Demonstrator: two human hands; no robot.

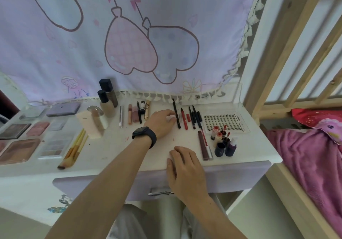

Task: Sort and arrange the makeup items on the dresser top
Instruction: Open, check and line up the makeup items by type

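On the white dresser top (114, 151) my left hand (160, 123), with a black watch on the wrist, lies palm down, fingertips touching a long black pencil (176, 113). It holds nothing. Right of that pencil lie a red pencil (184, 118) and several dark pencils (194, 117) in a row. My right hand (183, 164) rests flat on the front edge, fingers apart and empty. Lip glosses and concealer tubes (136, 113) lie left of my left hand. A lash tray (224, 121) is at the right.
Palettes (20, 150) and blush compacts fill the left side, with makeup brushes (74, 150), a pink sponge (88, 126) and foundation bottles (107, 101). Small bottles (224, 142) and a dark lip tube (202, 146) stand at the front right. A wooden bed frame (288, 63) rises on the right.
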